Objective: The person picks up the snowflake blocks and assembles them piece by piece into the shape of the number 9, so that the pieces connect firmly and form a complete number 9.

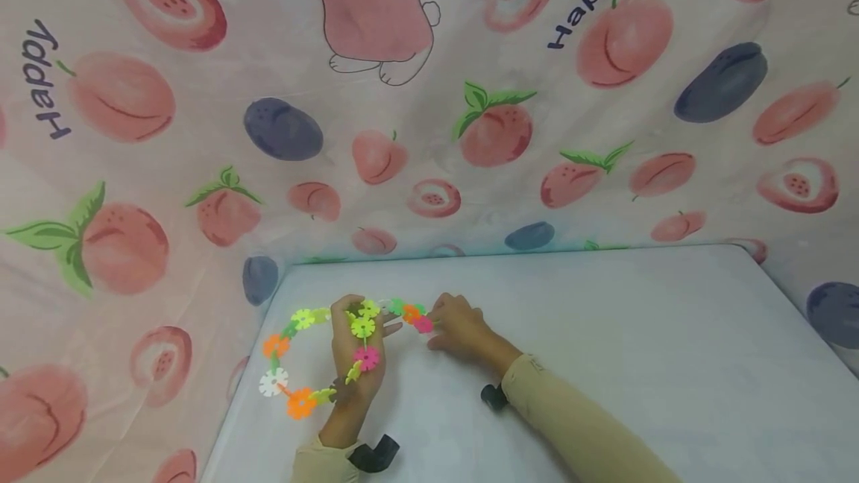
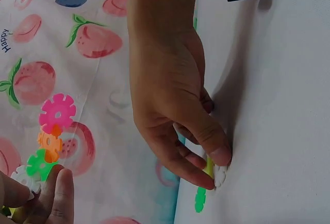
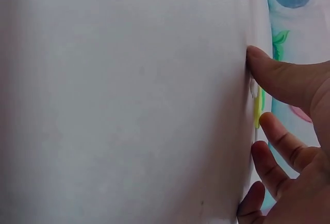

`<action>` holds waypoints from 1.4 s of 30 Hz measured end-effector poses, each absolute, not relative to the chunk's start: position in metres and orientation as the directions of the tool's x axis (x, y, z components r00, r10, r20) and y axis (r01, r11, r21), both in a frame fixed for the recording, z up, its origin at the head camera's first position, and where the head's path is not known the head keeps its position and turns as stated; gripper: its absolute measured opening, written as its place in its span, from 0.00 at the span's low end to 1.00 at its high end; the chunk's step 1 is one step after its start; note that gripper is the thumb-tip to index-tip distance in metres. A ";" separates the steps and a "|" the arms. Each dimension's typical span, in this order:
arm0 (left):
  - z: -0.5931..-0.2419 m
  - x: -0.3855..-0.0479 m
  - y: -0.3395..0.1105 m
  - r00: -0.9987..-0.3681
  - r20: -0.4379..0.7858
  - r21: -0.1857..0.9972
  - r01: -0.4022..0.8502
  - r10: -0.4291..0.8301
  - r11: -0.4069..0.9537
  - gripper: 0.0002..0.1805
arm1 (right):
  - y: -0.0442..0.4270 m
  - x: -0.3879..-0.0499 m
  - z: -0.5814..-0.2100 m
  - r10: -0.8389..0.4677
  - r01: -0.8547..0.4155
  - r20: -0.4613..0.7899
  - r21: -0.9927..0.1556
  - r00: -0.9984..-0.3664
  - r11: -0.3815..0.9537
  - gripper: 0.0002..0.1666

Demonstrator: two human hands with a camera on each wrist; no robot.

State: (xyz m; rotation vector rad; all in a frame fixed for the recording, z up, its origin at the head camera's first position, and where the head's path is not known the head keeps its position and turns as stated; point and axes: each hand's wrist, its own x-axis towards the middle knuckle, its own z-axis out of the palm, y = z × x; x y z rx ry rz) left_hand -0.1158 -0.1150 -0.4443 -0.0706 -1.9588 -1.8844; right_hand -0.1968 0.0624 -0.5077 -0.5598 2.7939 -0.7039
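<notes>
My left hand (image 1: 359,352) pinches a white flower-shaped interlocking disc (image 2: 26,179) between thumb and fingers. It is part of a chain of such discs (image 1: 301,402), in orange, white, green, yellow and pink, looping left of the hand and hanging across its wrist. From the pinch, a green disc (image 2: 41,164), an orange disc and a pink disc (image 2: 58,114) stick out toward my right hand (image 1: 463,328). That hand reaches down to the tabletop, thumb and fingers apart around loose white (image 2: 220,176), yellow (image 3: 257,109) and green discs (image 2: 200,199). The head view hides these.
The white tabletop (image 1: 604,364) extends to the right of both hands. A fruit-printed cloth (image 1: 403,110) rises behind its back edge and along the left side. Black wrist cameras (image 1: 374,455) sit on both wrists, over beige sleeves (image 1: 570,416).
</notes>
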 end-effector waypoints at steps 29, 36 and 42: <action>-0.454 -0.119 -0.114 -0.920 0.320 0.947 0.302 -0.227 0.111 0.21 | 0.108 -0.183 -0.500 -0.386 -0.185 -0.082 -0.774 -0.919 0.605 0.07; -0.457 -0.119 -0.114 -0.912 0.351 0.935 0.332 -0.213 0.123 0.21 | 0.121 -0.175 -0.484 -0.364 -0.129 -0.103 -0.818 -0.926 0.560 0.07; -0.458 -0.121 -0.111 -0.911 0.351 0.936 0.339 -0.217 0.095 0.21 | 0.124 -0.162 -0.467 -0.408 -0.133 -0.072 -0.882 -0.910 0.452 0.12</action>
